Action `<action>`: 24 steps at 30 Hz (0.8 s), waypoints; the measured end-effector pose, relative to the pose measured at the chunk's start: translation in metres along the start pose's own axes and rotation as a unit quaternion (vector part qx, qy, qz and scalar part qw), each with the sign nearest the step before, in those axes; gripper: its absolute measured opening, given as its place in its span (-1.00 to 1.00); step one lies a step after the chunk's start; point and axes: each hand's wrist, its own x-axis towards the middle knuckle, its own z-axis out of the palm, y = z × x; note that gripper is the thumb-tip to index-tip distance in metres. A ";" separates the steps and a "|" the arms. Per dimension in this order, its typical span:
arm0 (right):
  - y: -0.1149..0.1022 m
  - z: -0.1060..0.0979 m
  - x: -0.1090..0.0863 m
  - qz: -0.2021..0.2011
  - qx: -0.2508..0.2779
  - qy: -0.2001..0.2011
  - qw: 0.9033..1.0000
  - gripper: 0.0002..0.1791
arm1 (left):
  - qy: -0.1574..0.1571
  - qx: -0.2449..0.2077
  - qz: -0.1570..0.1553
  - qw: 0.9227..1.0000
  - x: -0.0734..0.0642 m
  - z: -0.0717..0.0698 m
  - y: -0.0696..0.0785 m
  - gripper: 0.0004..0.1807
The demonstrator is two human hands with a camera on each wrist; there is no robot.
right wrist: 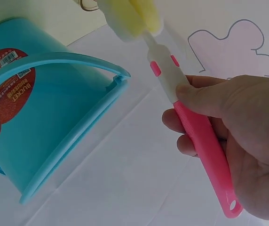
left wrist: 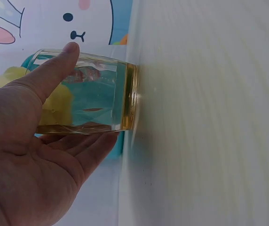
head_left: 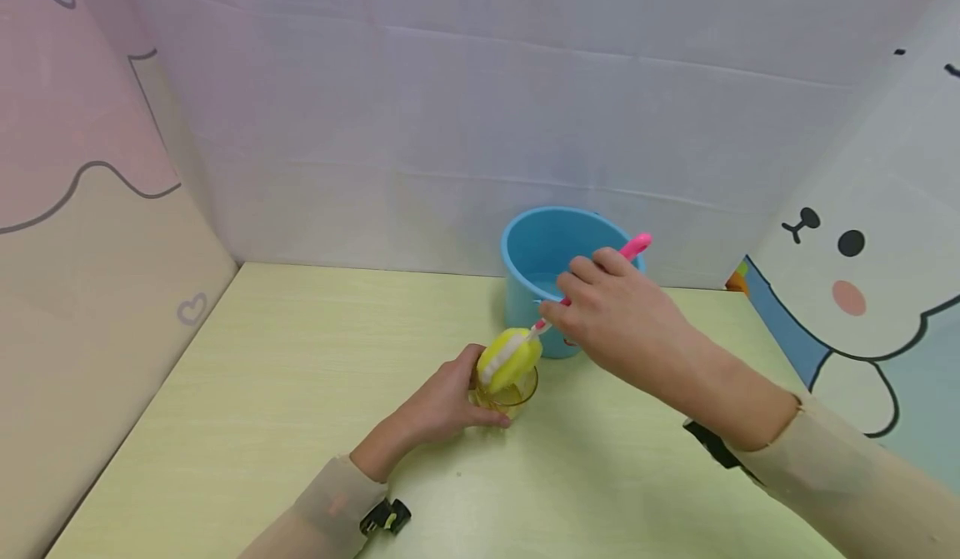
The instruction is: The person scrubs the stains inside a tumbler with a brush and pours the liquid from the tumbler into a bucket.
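My left hand (head_left: 444, 401) holds an amber-tinted clear glass (left wrist: 99, 96) around its side, thumb on one side and fingers on the other. The glass stands upright on the table. A sponge cup brush (right wrist: 204, 141) with a pink and white handle is gripped in my right hand (head_left: 618, 321). Its yellow and white sponge head (head_left: 510, 361) tilts down at the mouth of the glass. Through the glass wall in the left wrist view, part of the yellow sponge shows inside. The lower part of the glass is partly hidden by my left hand in the head view.
A light blue bucket (head_left: 521, 296) with a handle and a red label (right wrist: 13, 89) stands just behind the glass, by the back wall. Pale yellow tabletop (head_left: 315, 359) extends around the hands. Printed cloth panels (head_left: 97, 292) border the sides.
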 end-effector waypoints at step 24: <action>0.010 -0.013 -0.013 0.030 0.006 -0.049 0.998 -0.72 | 0.000 0.013 0.001 1.000 -0.001 0.000 0.003 0.00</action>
